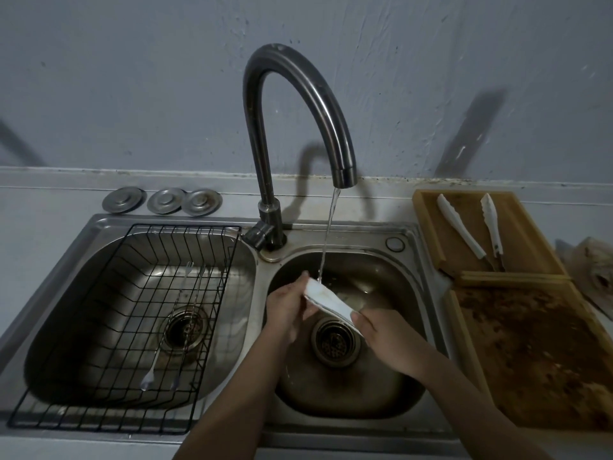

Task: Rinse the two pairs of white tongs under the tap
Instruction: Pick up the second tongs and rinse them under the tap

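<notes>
Two long white tongs lie in a V on a wooden tray (428, 224) right of the sink, the left one (459, 225) and the right one (492, 224), with their near ends almost touching. Over the right basin (414, 287) both hands hold a flat white object (328, 302); I cannot tell what it is. My left hand (285, 305) grips its far end and my right hand (388, 340) its near end. A thin stream of water (326, 240) from the curved tap (298, 94) lands on the far end of the object.
The left basin holds a black wire rack (212, 327) with long thin metal utensils (179, 323) in it. Three metal drain covers (162, 200) sit behind the sink. A stained wooden board (537, 353) lies on the right counter, below the tray.
</notes>
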The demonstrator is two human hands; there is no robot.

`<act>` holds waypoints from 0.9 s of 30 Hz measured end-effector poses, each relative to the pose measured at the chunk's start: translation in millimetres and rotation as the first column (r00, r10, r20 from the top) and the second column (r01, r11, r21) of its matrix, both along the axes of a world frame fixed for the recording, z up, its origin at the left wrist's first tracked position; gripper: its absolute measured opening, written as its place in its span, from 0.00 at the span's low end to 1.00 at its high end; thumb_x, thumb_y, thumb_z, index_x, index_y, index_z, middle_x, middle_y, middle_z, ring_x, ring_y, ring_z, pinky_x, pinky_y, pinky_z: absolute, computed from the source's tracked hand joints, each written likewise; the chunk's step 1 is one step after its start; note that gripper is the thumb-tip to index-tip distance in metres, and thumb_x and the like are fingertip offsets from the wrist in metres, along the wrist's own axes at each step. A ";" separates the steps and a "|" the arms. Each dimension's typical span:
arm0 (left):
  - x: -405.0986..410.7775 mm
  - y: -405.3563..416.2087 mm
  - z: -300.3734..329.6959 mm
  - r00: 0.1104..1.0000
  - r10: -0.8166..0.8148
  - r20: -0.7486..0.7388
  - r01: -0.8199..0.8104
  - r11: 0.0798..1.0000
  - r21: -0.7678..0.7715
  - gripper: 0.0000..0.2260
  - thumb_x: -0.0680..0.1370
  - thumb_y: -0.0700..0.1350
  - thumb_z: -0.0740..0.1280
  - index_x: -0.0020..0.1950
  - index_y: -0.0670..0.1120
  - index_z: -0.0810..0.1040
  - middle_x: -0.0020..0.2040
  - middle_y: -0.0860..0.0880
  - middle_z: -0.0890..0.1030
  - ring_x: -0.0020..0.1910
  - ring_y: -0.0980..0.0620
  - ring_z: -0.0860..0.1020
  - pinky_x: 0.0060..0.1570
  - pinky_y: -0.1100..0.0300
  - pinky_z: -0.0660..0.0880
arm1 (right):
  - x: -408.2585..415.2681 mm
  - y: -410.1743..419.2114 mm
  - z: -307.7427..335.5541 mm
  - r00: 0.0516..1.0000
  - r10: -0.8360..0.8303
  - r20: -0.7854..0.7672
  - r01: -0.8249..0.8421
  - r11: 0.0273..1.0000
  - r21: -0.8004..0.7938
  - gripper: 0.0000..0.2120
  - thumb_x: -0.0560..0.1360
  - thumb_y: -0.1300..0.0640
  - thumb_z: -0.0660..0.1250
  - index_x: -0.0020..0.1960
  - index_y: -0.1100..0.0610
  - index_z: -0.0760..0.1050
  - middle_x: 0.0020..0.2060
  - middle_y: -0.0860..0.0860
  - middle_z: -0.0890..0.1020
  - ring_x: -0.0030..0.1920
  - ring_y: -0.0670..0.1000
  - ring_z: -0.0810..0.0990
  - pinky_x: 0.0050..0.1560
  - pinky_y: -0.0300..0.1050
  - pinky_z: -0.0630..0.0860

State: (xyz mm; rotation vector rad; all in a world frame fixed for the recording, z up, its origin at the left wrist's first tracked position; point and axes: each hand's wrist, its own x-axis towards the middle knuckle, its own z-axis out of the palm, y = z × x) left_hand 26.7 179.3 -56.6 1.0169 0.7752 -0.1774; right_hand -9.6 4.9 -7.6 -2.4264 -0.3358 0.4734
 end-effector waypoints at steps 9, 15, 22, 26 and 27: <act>0.3 -23.1 14.3 0.983 -0.155 0.097 0.143 0.982 0.121 0.16 0.72 0.28 0.59 0.58 0.36 0.74 0.46 0.37 0.81 0.41 0.44 0.83 0.33 0.57 0.79 | 3.2 10.7 5.3 0.997 -0.075 0.026 0.073 0.995 0.069 0.19 0.81 0.50 0.51 0.32 0.48 0.67 0.29 0.49 0.75 0.32 0.48 0.75 0.36 0.41 0.69; 9.0 -18.7 17.3 0.970 -0.007 0.242 -0.051 0.972 0.229 0.14 0.80 0.38 0.58 0.64 0.35 0.73 0.59 0.41 0.79 0.60 0.44 0.76 0.61 0.53 0.74 | -3.1 -5.8 -2.9 0.978 -0.206 0.042 0.200 0.973 0.114 0.19 0.80 0.48 0.51 0.32 0.49 0.68 0.28 0.49 0.76 0.31 0.45 0.78 0.32 0.41 0.69; 2.6 -16.8 25.7 0.946 -0.154 0.284 0.094 0.973 0.213 0.04 0.72 0.37 0.71 0.46 0.40 0.80 0.29 0.48 0.78 0.31 0.54 0.78 0.37 0.59 0.78 | -10.8 -15.3 -12.9 0.970 -0.226 -0.089 0.235 0.966 0.111 0.20 0.80 0.47 0.50 0.46 0.59 0.75 0.39 0.58 0.82 0.39 0.54 0.82 0.45 0.54 0.79; 9.7 -9.9 22.7 0.951 -0.172 0.256 0.080 0.940 0.331 0.08 0.77 0.39 0.64 0.40 0.40 0.79 0.22 0.50 0.78 0.23 0.55 0.77 0.27 0.63 0.77 | -14.8 -18.2 -11.8 0.977 -0.203 -0.067 0.207 0.976 0.065 0.20 0.80 0.46 0.50 0.43 0.56 0.75 0.37 0.55 0.82 0.38 0.52 0.81 0.43 0.51 0.76; 9.5 -7.1 23.7 0.946 -0.203 0.254 0.112 0.936 0.333 0.09 0.78 0.39 0.63 0.41 0.39 0.78 0.22 0.50 0.78 0.23 0.55 0.77 0.26 0.63 0.78 | -14.9 -19.2 -11.6 0.978 -0.201 -0.059 0.205 0.977 0.061 0.20 0.80 0.46 0.50 0.43 0.56 0.75 0.37 0.55 0.82 0.38 0.52 0.81 0.43 0.51 0.77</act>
